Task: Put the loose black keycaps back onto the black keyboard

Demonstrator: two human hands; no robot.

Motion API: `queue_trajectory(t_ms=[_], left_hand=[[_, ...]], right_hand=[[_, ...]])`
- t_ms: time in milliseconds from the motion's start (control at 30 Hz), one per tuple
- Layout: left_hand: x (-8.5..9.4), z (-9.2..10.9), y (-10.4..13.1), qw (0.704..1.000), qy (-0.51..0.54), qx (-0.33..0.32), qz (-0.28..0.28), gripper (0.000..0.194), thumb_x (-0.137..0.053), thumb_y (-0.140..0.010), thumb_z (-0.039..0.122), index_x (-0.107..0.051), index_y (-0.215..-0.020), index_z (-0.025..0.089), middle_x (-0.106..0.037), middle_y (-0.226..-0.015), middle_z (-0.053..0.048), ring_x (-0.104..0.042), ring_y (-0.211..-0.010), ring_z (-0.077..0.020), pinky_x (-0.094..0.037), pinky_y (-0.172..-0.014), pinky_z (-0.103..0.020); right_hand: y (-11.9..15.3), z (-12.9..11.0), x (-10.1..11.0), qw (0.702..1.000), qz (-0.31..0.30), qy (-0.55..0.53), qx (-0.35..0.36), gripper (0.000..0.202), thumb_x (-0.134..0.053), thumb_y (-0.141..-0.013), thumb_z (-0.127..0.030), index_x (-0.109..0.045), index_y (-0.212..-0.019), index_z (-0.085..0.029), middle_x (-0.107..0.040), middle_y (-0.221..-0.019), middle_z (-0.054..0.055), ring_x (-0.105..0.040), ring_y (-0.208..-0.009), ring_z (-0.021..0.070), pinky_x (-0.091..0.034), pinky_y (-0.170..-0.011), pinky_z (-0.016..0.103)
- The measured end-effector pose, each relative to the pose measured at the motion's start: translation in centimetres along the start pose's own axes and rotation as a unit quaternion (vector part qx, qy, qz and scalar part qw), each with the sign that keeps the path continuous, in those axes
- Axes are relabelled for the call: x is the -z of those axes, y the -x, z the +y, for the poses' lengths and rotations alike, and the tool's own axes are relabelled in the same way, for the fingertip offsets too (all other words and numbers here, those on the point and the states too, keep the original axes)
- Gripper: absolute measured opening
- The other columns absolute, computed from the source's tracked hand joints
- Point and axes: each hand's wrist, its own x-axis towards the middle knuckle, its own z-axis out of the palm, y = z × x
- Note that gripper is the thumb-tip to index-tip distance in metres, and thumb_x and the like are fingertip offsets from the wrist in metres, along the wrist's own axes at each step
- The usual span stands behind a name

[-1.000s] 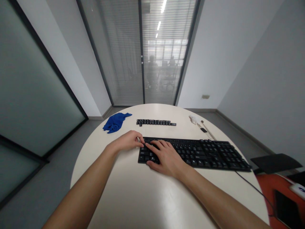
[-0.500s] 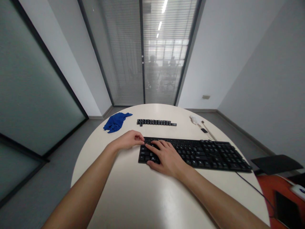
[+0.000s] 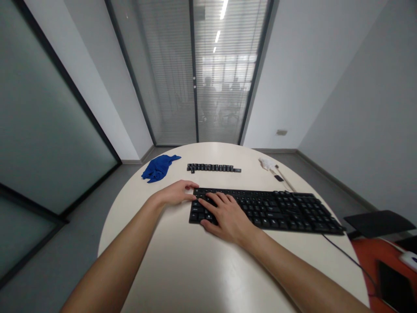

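Note:
A black keyboard (image 3: 273,211) lies across the round white table (image 3: 182,261). At its upper left corner is my left hand (image 3: 177,192), thumb and forefinger apart at the edge, with nothing seen between them. My right hand (image 3: 226,217) rests over the keyboard's left part, fingers spread on the keys and the thumb near the front edge. Beyond the keyboard, loose black keycaps (image 3: 215,168) stand in a row, with one keycap just below the row's left end. The keys under my right hand are hidden.
A crumpled blue cloth (image 3: 158,168) lies at the back left. At the back right are a white cloth or tissue (image 3: 267,164), a thin stick (image 3: 286,179) and a small black item (image 3: 279,178). The keyboard's cable (image 3: 348,256) runs off the right edge towards an orange chair (image 3: 365,261).
My left thumb and forefinger have moved apart at the keyboard's corner. My right hand has stayed almost still on the keys.

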Motion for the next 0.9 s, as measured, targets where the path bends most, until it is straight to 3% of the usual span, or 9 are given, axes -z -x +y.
queue_trajectory(t_ms=[167, 267, 300, 400, 467, 500, 600, 733, 900], left_hand=[[-0.1, 0.2, 0.3, 1.000, -0.020, 0.008, -0.001, 0.059, -0.071, -0.079, 0.037, -0.062, -0.134, 0.018, -0.067, -0.125, -0.012, -0.061, -0.113, -0.0273, -0.048, -0.094, -0.034], [-0.5, -0.3, 0.1, 0.999, -0.029, -0.020, 0.030, 0.052, -0.072, -0.080, 0.040, -0.067, -0.127, 0.018, -0.069, -0.119, -0.010, -0.063, -0.107, -0.0269, -0.048, -0.093, -0.035], [-0.7, -0.7, -0.1, 0.998, -0.030, -0.031, 0.053, 0.048, -0.071, -0.081, 0.042, -0.069, -0.122, 0.017, -0.070, -0.117, -0.010, -0.063, -0.106, -0.0266, -0.048, -0.095, -0.036], [-1.4, -2.0, -1.2, 0.978, -0.041, -0.055, 0.194, 0.038, -0.059, -0.091, 0.040, -0.068, -0.119, 0.016, -0.068, -0.120, -0.011, -0.063, -0.104, -0.0244, -0.048, -0.099, -0.038], [-1.8, -2.9, -1.9, 0.957, -0.079, -0.078, 0.267, 0.036, -0.052, -0.095, 0.034, -0.065, -0.125, 0.016, -0.064, -0.128, -0.012, -0.059, -0.117, -0.0253, -0.043, -0.107, -0.040], [-2.0, -3.3, -2.2, 0.951, -0.104, -0.093, 0.276, 0.037, -0.049, -0.097, 0.030, -0.063, -0.128, 0.016, -0.061, -0.134, -0.012, -0.055, -0.124, -0.0258, -0.040, -0.111, -0.042], [-2.4, -4.2, -3.1, 0.943, -0.167, -0.119, 0.263, 0.045, -0.042, -0.099, 0.021, -0.054, -0.142, 0.018, -0.049, -0.150, -0.011, -0.044, -0.137, -0.0261, -0.034, -0.117, -0.044], [-2.7, -4.4, -3.9, 0.940, -0.227, -0.097, 0.237, 0.055, -0.039, -0.099, 0.017, -0.038, -0.153, 0.021, -0.036, -0.160, -0.010, -0.039, -0.142, -0.0283, -0.036, -0.114, -0.048], [-2.8, -4.6, -4.6, 0.939, -0.255, -0.080, 0.217, 0.056, -0.040, -0.098, 0.016, -0.037, -0.154, 0.020, -0.037, -0.160, -0.011, -0.041, -0.140, -0.0295, -0.036, -0.113, -0.049]], right_hand=[[0.0, 0.1, -0.3, 1.000, -0.003, 0.004, 0.001, 0.062, -0.052, -0.095, -0.054, -0.045, -0.151, -0.028, -0.042, -0.157, 0.010, -0.040, -0.135, 0.0342, -0.032, -0.110, 0.052], [0.1, 0.1, -0.3, 1.000, -0.003, 0.005, 0.001, 0.062, -0.051, -0.096, -0.054, -0.044, -0.152, -0.028, -0.041, -0.158, 0.010, -0.039, -0.137, 0.0343, -0.031, -0.111, 0.053], [0.1, 0.1, -0.3, 1.000, -0.003, 0.005, 0.001, 0.062, -0.051, -0.096, -0.054, -0.044, -0.152, -0.028, -0.042, -0.157, 0.010, -0.039, -0.137, 0.0343, -0.031, -0.111, 0.053], [0.2, 0.2, -0.4, 1.000, -0.002, 0.004, 0.001, 0.062, -0.051, -0.096, -0.055, -0.043, -0.152, -0.028, -0.043, -0.157, 0.010, -0.040, -0.137, 0.0343, -0.032, -0.111, 0.053], [0.2, 0.3, -0.4, 1.000, 0.000, 0.004, 0.003, 0.064, -0.051, -0.096, -0.055, -0.042, -0.153, -0.027, -0.044, -0.156, 0.011, -0.041, -0.136, 0.0345, -0.032, -0.110, 0.053], [0.2, 0.3, -0.4, 1.000, 0.002, 0.004, 0.003, 0.065, -0.051, -0.096, -0.055, -0.041, -0.154, -0.026, -0.044, -0.156, 0.011, -0.041, -0.136, 0.0346, -0.032, -0.111, 0.053], [0.2, 0.3, -0.5, 1.000, 0.005, 0.003, 0.005, 0.068, -0.051, -0.096, -0.055, -0.037, -0.155, -0.024, -0.045, -0.155, 0.011, -0.041, -0.136, 0.0347, -0.032, -0.111, 0.052], [0.3, 0.3, -0.6, 1.000, 0.007, 0.001, 0.005, 0.067, -0.051, -0.096, -0.055, -0.036, -0.155, -0.026, -0.044, -0.156, 0.011, -0.041, -0.136, 0.0347, -0.032, -0.111, 0.053], [0.3, 0.3, -0.6, 1.000, 0.007, 0.000, 0.005, 0.067, -0.050, -0.097, -0.055, -0.036, -0.155, -0.027, -0.044, -0.156, 0.011, -0.040, -0.137, 0.0347, -0.032, -0.112, 0.053]])
